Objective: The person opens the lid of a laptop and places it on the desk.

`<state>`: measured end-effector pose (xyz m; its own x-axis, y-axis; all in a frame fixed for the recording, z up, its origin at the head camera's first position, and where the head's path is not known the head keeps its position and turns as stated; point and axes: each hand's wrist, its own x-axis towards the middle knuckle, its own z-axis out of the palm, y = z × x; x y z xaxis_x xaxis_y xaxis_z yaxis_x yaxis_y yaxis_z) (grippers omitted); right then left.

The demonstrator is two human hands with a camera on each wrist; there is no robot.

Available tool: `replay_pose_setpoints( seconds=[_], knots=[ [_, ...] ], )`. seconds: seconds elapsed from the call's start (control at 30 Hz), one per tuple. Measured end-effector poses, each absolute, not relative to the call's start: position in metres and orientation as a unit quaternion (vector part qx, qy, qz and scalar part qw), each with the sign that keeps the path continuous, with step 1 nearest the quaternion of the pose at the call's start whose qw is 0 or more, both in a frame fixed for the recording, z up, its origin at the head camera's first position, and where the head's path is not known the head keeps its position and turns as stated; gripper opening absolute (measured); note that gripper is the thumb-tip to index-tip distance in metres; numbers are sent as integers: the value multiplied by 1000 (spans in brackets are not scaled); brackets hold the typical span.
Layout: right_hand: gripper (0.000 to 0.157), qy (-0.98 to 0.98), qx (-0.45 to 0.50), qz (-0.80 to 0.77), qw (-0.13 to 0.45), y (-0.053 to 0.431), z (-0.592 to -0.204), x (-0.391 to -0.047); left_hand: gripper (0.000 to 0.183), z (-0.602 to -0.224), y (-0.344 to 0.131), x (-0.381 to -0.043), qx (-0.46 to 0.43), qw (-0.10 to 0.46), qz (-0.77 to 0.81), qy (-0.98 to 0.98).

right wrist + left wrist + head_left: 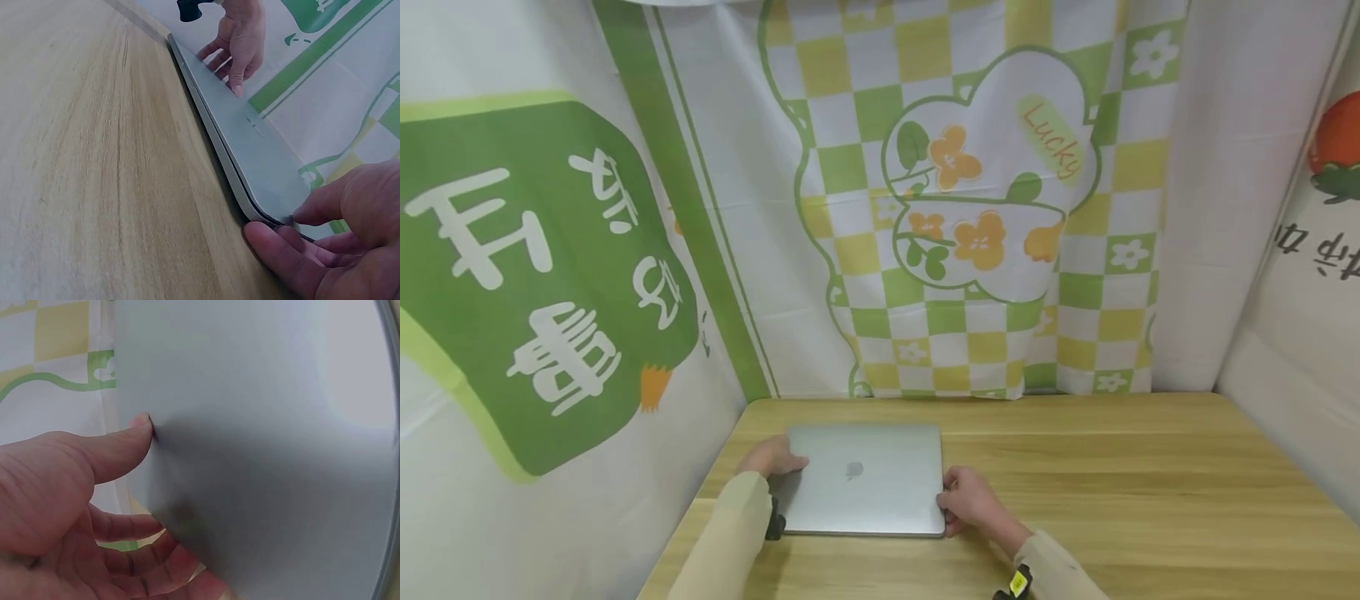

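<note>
A closed silver laptop (880, 496) with an apple logo on its lid lies flat on the wooden table, its long edge facing me. At its left side my left hand (772, 457) grips the edge; in the left wrist view the thumb (128, 447) presses on the lid while the other fingers (147, 562) curl below the edge, their tips partly hidden. My right hand (970, 498) holds the right side close to the near corner. In the right wrist view its thumb (325, 203) is on top of the lid and the fingers (281, 250) are at the underside.
The wooden table (1120, 500) stretches to the right of the laptop. Behind it hangs a green and yellow checked cloth (925, 333), and printed white cloth (715, 417) closes in the left side. A black device (1017, 583) is strapped at the right wrist.
</note>
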<state>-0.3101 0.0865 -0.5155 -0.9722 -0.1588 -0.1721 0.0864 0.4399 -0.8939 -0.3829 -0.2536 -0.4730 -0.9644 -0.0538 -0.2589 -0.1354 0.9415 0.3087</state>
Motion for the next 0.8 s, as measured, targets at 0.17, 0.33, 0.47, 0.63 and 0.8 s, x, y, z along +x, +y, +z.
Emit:
replay_pose_setpoints(
  seconds=[0.17, 0.33, 0.47, 0.63, 0.8],
  knots=[
    [30, 841, -27, -529, 111, 93, -514, -308, 71, -474, -248, -383, -57, 122, 176, 975],
    [33, 844, -33, -524, 110, 98, -511, -306, 70, -473, -244, -382, -61, 114, 172, 977],
    [32, 852, -33, -511, 108, 100, -509, -305, 70, -472, -240, -381, -62, 115, 168, 977],
    [32, 848, -31, -516, 117, 104, -509, -304, 72, -472, -237, -378, -66, 120, 171, 976],
    [35, 846, -27, -518, 124, 109, -511, -304, 72, -471, -236, -376, -63, 130, 168, 975]
  ],
)
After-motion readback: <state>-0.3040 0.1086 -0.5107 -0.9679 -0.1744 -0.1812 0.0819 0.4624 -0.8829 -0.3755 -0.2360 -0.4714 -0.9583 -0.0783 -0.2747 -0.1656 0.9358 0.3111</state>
